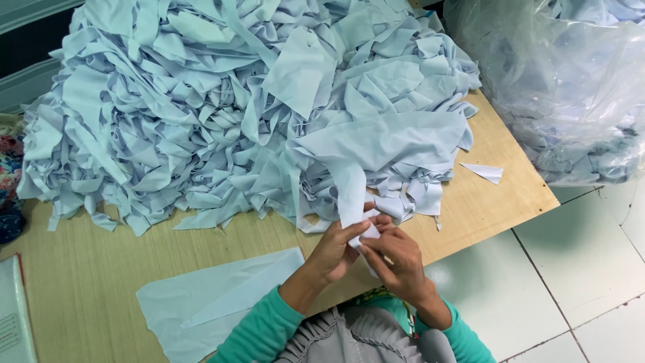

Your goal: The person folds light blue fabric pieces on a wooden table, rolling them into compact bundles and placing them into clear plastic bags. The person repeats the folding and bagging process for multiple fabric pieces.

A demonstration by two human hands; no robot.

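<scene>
My left hand [334,252] and my right hand [398,261] meet near the table's front edge, both pinching the end of one pale blue fabric strip [351,195]. That strip runs up into a big heap of pale blue fabric scraps [222,101] covering the back of the wooden table [74,269]. A flat pale blue fabric piece [215,299] lies on the table just left of my left forearm. I wear teal sleeves.
A small loose scrap [485,172] lies near the table's right edge. A clear plastic bag [571,87] stuffed with more blue scraps stands on the white tiled floor [578,269] at the right. A flowered cloth [8,181] shows at the far left.
</scene>
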